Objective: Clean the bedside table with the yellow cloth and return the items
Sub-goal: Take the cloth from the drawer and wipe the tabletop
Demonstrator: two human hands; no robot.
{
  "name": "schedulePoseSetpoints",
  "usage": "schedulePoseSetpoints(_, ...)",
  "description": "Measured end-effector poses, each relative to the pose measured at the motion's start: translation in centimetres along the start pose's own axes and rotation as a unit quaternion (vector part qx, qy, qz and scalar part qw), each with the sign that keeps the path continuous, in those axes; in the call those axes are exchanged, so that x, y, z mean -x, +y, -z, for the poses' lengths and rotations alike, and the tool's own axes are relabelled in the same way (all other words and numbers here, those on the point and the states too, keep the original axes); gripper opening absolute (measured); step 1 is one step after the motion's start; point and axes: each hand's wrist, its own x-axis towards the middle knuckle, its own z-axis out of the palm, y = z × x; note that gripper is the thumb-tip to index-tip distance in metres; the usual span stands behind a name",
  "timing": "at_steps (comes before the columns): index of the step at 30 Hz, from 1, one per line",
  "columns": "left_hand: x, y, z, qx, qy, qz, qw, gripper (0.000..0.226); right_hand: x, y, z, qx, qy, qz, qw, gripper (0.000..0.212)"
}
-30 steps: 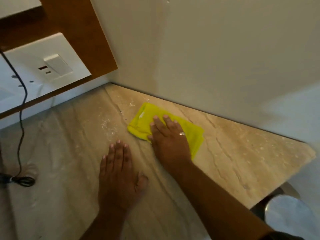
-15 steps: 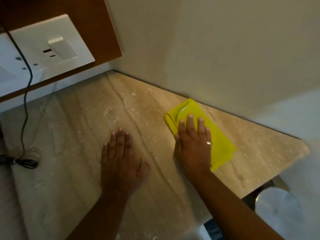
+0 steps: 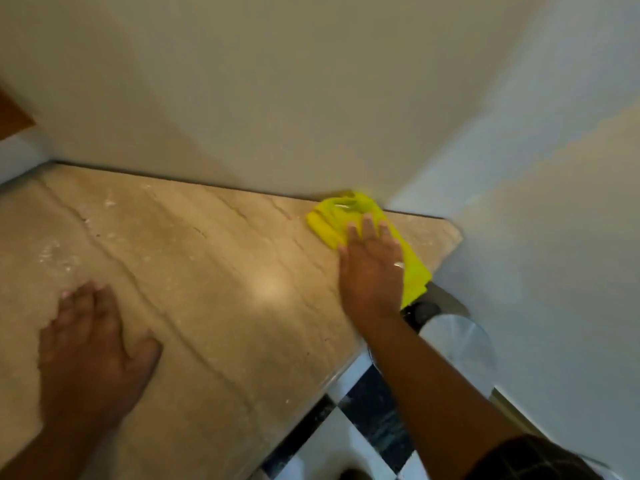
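The right hand (image 3: 372, 268), fingers extended flat, presses the yellow cloth (image 3: 341, 214), which has moved from mid-surface to the far right corner of the bedside table (image 3: 221, 271), against the wall. The left hand (image 3: 91, 344) stays flat, fingers spread, on the table.

No readable txt, labels, brand names, nos. or signs anywhere in view; frame is blurred too.
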Motion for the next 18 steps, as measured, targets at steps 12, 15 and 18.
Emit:
schedulePoseSetpoints(12,-3.7,5.4,-0.9,-0.026,0.004,-0.353,0.935,0.082,1.0,4.0,1.4,-0.038,0.015,-0.134,0.990,0.048)
schedulePoseSetpoints(15,-3.7,5.4,-0.6,-0.009,0.002,-0.350,0.937,0.082,1.2,3.8,1.8,0.009,-0.009,-0.010,1.000,0.046)
schedulePoseSetpoints(18,-3.7,5.4,-0.4,0.005,-0.019,-0.342,0.939,0.080,-1.2,6.4,2.1,0.008,-0.015,-0.118,0.993,0.055)
